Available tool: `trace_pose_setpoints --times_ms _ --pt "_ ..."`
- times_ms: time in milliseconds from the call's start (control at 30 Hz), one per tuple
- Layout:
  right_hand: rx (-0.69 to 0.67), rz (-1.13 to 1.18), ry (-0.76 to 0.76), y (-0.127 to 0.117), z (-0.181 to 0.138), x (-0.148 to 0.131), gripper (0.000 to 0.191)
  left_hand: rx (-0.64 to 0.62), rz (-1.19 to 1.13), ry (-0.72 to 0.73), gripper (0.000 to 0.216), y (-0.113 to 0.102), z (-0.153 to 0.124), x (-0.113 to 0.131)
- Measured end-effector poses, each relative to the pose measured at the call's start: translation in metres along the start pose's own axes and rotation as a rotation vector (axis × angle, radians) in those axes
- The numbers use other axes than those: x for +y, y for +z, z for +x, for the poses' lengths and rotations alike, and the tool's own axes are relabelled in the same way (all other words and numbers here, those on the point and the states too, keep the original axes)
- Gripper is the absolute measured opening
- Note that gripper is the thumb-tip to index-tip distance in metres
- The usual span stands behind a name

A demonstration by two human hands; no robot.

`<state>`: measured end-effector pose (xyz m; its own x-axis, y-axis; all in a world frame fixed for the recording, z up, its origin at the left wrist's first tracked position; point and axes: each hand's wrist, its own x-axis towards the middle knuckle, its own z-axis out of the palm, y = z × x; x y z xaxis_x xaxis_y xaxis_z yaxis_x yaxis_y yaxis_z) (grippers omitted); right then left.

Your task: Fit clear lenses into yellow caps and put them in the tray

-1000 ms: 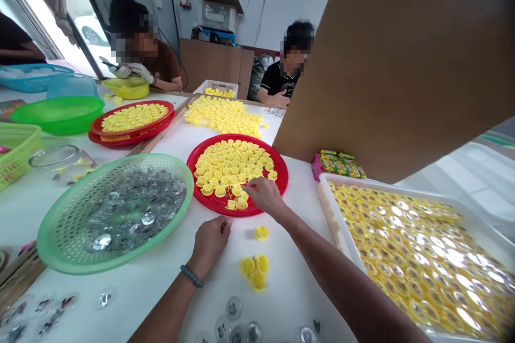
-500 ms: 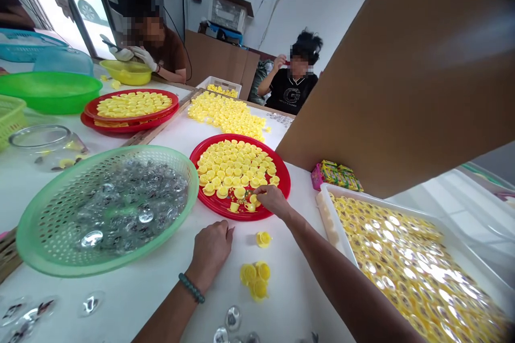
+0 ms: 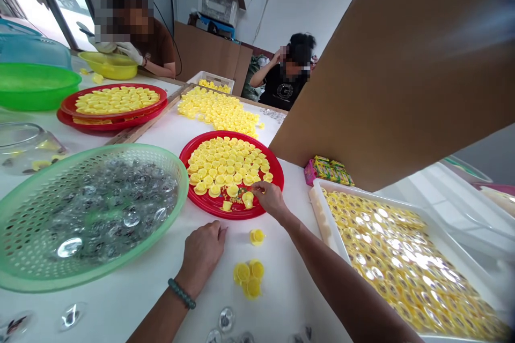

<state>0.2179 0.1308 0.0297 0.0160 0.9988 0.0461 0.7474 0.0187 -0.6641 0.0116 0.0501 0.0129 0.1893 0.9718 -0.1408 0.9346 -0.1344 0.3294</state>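
My right hand (image 3: 269, 198) reaches over the front right of a red round tray (image 3: 209, 206), fingers pinched at a small yellow cup (image 3: 248, 200). Many more yellow cups (image 3: 225, 163) fill the rest of that tray, and tiny coloured bits lie on its floor near my fingertips. Resting on the white table, my left hand (image 3: 204, 249) is closed with its knuckles up; whatever its curled fingers hold, if anything, is hidden. Between my forearms lie a single yellow cup (image 3: 256, 236) and a cluster of several yellow cups (image 3: 248, 277).
To the left stands a green perforated basket (image 3: 24, 225) of clear plastic domes. A white tray (image 3: 322, 209) of yellow pieces with shiny tops is at right, below a large cardboard sheet (image 3: 386, 75). Two people sit across the table. Loose clear domes (image 3: 226, 319) lie near me.
The view has shifted, so most things sit further left. My right fingers have worked at the cups on the tray's front; two separate cups there now appear as one. My left hand stays closed on the table.
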Motion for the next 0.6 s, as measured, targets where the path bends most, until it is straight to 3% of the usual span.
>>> trace_pose_setpoints --times_ms 167,400,600 --pt "-0.158 -0.161 -0.294 -0.009 -0.013 -0.007 0.023 -0.02 0.008 -0.013 0.022 -0.001 0.0 0.001" --pt "-0.228 -0.151 -0.279 -0.011 -0.013 -0.003 0.014 0.0 -0.002 -0.009 0.022 0.001 0.001 0.0" --pt "-0.207 -0.04 -0.411 -0.012 -0.019 -0.002 0.014 -0.015 -0.007 -0.007 0.023 -0.001 -0.001 0.0"
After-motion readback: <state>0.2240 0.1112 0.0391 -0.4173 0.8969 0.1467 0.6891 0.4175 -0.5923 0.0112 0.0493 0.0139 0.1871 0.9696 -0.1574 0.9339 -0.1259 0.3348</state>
